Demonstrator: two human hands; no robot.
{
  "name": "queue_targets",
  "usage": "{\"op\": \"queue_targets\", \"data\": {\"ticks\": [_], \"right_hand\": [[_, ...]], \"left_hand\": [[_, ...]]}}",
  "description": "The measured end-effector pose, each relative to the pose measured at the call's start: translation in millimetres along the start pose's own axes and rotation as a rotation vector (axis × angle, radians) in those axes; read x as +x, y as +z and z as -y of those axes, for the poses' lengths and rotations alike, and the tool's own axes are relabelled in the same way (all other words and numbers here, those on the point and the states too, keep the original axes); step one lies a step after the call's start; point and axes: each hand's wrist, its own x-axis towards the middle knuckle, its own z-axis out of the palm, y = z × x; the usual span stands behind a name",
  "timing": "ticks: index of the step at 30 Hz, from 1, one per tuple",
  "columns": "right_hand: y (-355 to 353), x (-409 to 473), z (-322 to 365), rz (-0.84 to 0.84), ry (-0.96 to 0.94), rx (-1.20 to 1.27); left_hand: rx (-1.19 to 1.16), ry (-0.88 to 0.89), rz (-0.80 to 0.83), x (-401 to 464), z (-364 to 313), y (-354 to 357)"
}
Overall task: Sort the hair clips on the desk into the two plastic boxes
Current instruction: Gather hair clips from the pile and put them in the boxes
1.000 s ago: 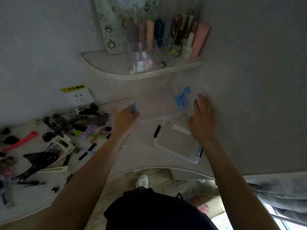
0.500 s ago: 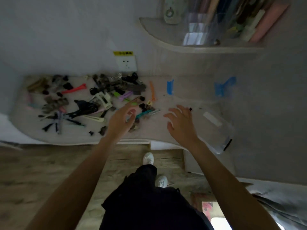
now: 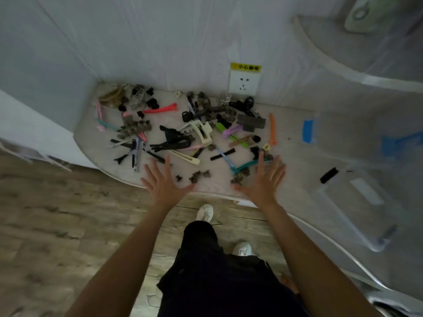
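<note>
Many hair clips lie scattered over the pale desk (image 3: 295,143): a red one (image 3: 160,109), a cream claw clip (image 3: 202,132), an orange one (image 3: 272,129), a teal one (image 3: 246,167) and several black and brown ones. Two clear plastic boxes stand at the right, blurred: one with blue latches (image 3: 343,136) at the back, one with black latches (image 3: 357,202) nearer me. My left hand (image 3: 163,183) and my right hand (image 3: 263,181) hover flat with fingers spread over the desk's front edge, holding nothing. The right fingertips reach the teal clip.
A white wall socket (image 3: 244,83) with a yellow label sits above the clips. A curved shelf (image 3: 338,58) juts out at the upper right. Wooden floor (image 3: 57,225) and my white shoes (image 3: 204,212) lie below the desk's curved edge.
The view has swung left from the boxes to the clip pile. Both hands have left the boxes and now spread open over the desk's front edge.
</note>
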Motion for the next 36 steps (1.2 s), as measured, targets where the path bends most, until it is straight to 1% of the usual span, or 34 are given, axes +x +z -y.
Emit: {"op": "queue_targets", "data": {"ticks": [1, 3, 5, 8, 9, 11, 13, 15, 18, 20, 21, 22, 24, 26, 27, 29, 31, 33, 36], "right_hand": [[4, 8, 8, -0.016, 0.001, 0.013], [13, 20, 24, -0.016, -0.037, 0.046], [25, 31, 48, 0.008, -0.093, 0.077], [42, 44, 88, 0.036, -0.155, 0.169], [47, 48, 99, 0.047, -0.167, 0.188], [55, 56, 111, 0.065, -0.184, 0.238], [53, 61, 118, 0.048, -0.196, 0.298], [40, 62, 119, -0.047, -0.243, 0.282], [4, 74, 108, -0.309, -0.277, 0.189], [-16, 96, 92, -0.46, -0.262, 0.06], [-24, 109, 85, -0.472, -0.202, -0.008], [-30, 119, 78, -0.425, -0.1, -0.049], [-36, 137, 69, -0.345, 0.175, -0.028], [-35, 154, 63, -0.295, 0.397, 0.108], [-33, 158, 64, -0.26, 0.442, 0.145], [-25, 161, 71, -0.184, 0.426, 0.137], [-15, 154, 89, -0.184, 0.348, 0.177], [-4, 146, 108, -0.208, 0.255, 0.273], [9, 135, 128, -0.151, 0.146, 0.374]], "left_hand": [[-0.007, -0.007, 0.041, 9, -1, 2], [0.002, 0.026, 0.046, 18, -5, 5], [0.008, 0.095, -0.003, 24, -10, 6], [-0.006, 0.177, -0.035, 35, -15, 2], [-0.016, 0.211, -0.082, 40, -14, 0], [-0.074, 0.265, -0.169, 49, -10, -9], [-0.123, 0.293, -0.185, 60, -3, -22], [-0.093, 0.375, -0.223, 69, 5, -36], [-0.046, 0.505, -0.285, 89, 19, -52], [-0.035, 0.519, -0.321, 102, 23, -60], [-0.035, 0.527, -0.325, 109, 23, -63], [-0.033, 0.539, -0.309, 114, 20, -64], [-0.019, 0.562, -0.222, 124, 11, -66], [-0.001, 0.544, -0.1, 133, 1, -66], [0.006, 0.518, -0.049, 135, -3, -67], [-0.013, 0.473, -0.009, 141, -8, -68], [-0.033, 0.451, -0.007, 147, -11, -72], [-0.03, 0.45, 0.012, 152, -11, -75], [-0.059, 0.465, 0.096, 157, -8, -81]]}}
